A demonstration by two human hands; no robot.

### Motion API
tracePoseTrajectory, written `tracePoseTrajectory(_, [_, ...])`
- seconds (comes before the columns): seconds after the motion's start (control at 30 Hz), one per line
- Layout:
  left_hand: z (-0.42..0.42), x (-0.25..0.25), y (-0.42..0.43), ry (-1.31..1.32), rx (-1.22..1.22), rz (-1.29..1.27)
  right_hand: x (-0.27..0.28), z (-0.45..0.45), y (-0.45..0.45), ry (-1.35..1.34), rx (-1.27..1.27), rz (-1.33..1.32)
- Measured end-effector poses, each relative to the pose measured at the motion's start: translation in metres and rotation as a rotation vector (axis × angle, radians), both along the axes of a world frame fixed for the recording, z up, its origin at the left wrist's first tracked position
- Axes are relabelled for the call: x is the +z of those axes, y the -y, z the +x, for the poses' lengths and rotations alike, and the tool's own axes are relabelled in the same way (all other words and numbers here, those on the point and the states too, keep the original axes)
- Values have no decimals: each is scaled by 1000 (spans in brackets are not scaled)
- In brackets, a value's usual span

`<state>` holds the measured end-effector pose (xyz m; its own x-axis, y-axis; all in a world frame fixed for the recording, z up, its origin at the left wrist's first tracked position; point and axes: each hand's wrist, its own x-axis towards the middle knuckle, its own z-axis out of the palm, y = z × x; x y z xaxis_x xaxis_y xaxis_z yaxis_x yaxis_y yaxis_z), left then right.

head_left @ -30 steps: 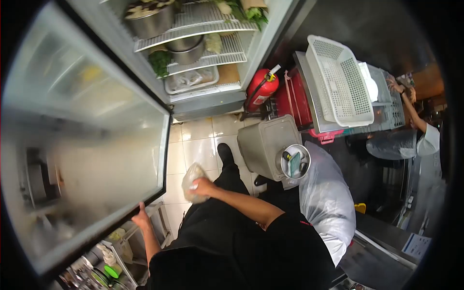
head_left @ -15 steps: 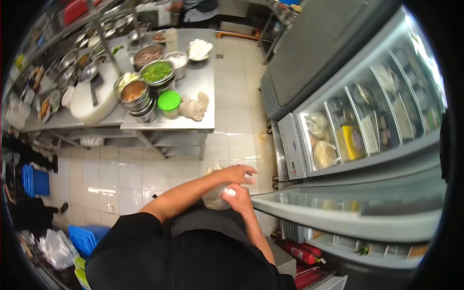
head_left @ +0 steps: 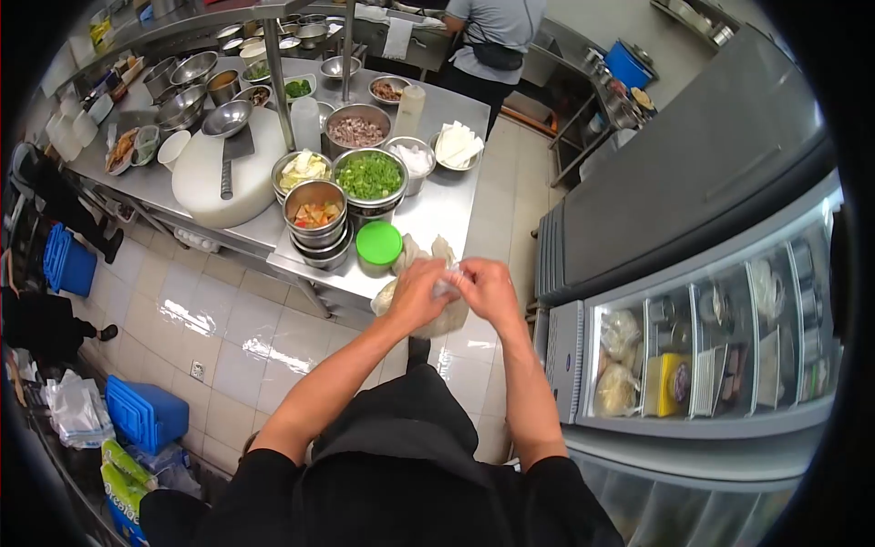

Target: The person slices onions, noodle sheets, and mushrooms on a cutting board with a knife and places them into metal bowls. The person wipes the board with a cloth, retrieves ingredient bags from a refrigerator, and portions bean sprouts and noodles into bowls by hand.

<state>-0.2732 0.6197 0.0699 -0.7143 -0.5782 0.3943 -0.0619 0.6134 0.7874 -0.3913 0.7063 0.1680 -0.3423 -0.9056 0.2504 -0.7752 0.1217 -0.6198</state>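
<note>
Both my hands meet at the gathered top of a clear plastic bag (head_left: 447, 319) with pale contents, held at the near corner of the steel table (head_left: 437, 219). My left hand (head_left: 421, 294) is closed on the bag's neck from the left. From the right, my right hand (head_left: 488, 287) pinches the same neck. Just beyond my hands another pale plastic bag (head_left: 441, 250) lies on the table, partly hidden. A tub with a green lid (head_left: 379, 243) stands left of it, beside steel pots, one with chopped greens (head_left: 369, 176).
A round white chopping board (head_left: 219, 182) bears a cleaver (head_left: 227, 178). On the right stands a lit glass-door fridge (head_left: 711, 337). A person in a grey shirt (head_left: 497, 36) is beyond the table. Blue bins (head_left: 146, 415) and other people's legs are at the left.
The view has turned from the open fridge door to the table. My left hand has left the door and joined my right hand at the bag, which is now raised by the table corner.
</note>
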Motion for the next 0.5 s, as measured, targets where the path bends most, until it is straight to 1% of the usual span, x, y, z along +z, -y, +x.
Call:
tracePoseTrajectory(0.03, [-18, -1, 8, -26, 105, -38, 0, -13, 16, -13, 20, -72])
tracePoseTrajectory(0.07, [-37, -2, 18, -54, 212, -79, 3, -26, 31, -11, 22, -77])
tracePoseTrajectory(0.13, [-64, 19, 33, -36, 355, -48, 8, -57, 57, -1, 25, -85])
tracePoseTrajectory(0.2, [-92, 38, 49, 35, 467, -40, -1, -92, 85, 159, 74, -116])
tracePoseTrajectory(0.23, [-110, 33, 58, 90, 599, -184, -11, -113, 101, 231, 114, -122])
tracePoseTrajectory(0.3, [-140, -1, 89, 36, 500, -133, -35, -155, 126, 434, 216, -85])
tracePoseTrajectory(0.33, [-152, -9, 100, 17, 448, -98, -48, -174, 137, 567, 275, -46])
tracePoseTrajectory(0.37, [-162, -17, 104, 41, 450, -93, -60, -193, 148, 701, 333, -9])
tracePoseTrajectory(0.4, [-169, -15, 109, 90, 411, -31, -64, -209, 155, 662, 391, 21])
tracePoseTrajectory(0.47, [-186, -11, 108, 100, 469, -21, -60, -235, 164, 585, 520, 67])
tracePoseTrajectory(0.5, [-196, -6, 107, 106, 499, 8, -60, -247, 171, 620, 566, 80])
